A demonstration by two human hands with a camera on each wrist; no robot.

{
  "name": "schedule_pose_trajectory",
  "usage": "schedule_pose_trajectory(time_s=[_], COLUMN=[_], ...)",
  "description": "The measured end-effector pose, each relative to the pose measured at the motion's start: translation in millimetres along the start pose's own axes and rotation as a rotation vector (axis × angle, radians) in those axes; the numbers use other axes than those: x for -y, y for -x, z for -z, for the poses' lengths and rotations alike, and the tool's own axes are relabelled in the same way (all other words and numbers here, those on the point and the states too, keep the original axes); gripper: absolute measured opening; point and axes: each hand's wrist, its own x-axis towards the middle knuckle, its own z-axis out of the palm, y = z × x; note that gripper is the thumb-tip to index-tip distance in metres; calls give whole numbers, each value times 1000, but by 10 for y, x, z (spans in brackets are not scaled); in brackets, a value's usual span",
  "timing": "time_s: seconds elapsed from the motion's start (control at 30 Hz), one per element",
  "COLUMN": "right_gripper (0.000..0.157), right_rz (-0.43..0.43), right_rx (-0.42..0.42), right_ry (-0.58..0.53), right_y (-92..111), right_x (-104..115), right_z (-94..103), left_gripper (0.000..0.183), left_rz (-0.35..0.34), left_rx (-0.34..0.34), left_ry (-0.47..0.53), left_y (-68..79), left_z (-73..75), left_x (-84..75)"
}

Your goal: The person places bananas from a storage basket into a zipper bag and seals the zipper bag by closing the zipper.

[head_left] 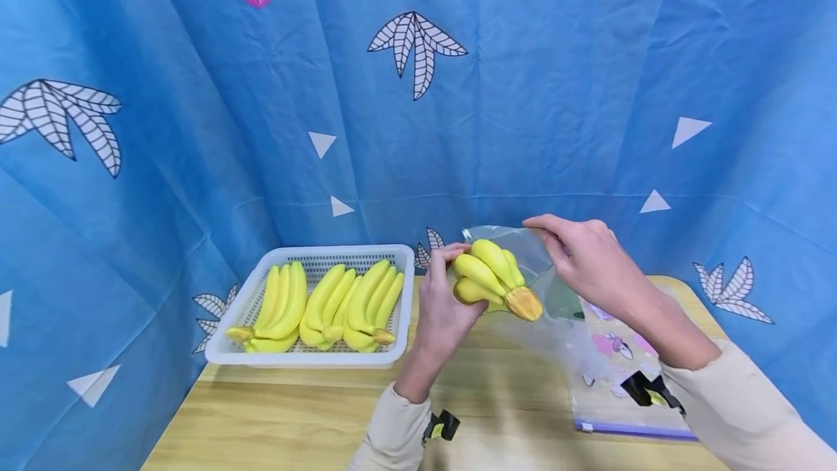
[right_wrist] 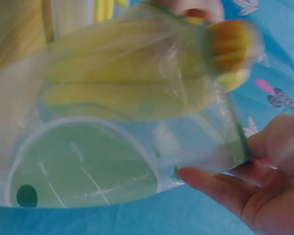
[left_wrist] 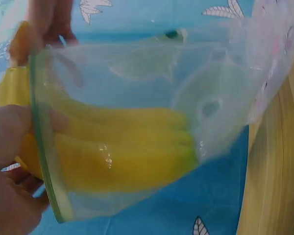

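In the head view, my left hand (head_left: 445, 307) grips a bunch of yellow bananas (head_left: 482, 271) near its stem end. The fruit lies inside a clear, green-rimmed plastic bag (left_wrist: 215, 93), while the brown stem (head_left: 525, 304) sticks out of the mouth. Seen from the left wrist, the left fingers are round the bunch at the bag's edge. On the other side of the mouth, my right hand (head_left: 582, 256) pinches the rim between thumb and fingers, as the right wrist view shows. A green round print (right_wrist: 83, 161) marks the bag.
A white perforated basket (head_left: 307, 362) at the left holds three banana bunches (head_left: 373, 304). Flat on the wooden table (head_left: 275, 420) at the right lies a patterned plastic bag with a purple zip (head_left: 637, 429). Blue curtain (head_left: 536, 115) hangs behind and at both sides.
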Motion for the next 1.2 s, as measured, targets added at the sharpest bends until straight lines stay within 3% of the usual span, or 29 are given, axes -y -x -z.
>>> schedule_pose_trajectory(time_s=[0.13,0.27,0.53,0.93,1.03,1.2], right_gripper=[31,31,23,24,23,22], right_rz=[61,87,38,47,39,40], right_rx=[-44,-70,-85,-63,-50,-51], right_ry=[26,52,14,5,3,16], right_y=[19,15,13,35,52,50], right_x=[84,148,140,31,6,-10], right_z=[47,47,-65,-116,-120,-123], left_gripper=[74,73,73,69,63,60], left_rz=[23,20,80,36,69,180], left_rx=[13,-21,-76,52,13,-86], left_ry=[-175,-250,-92,-103,-59,49], left_y=[8,-5,22,59,50,51], left_z=[7,20,-4,-18,-24,-40], left_x=[20,22,23,-63,-85,-76])
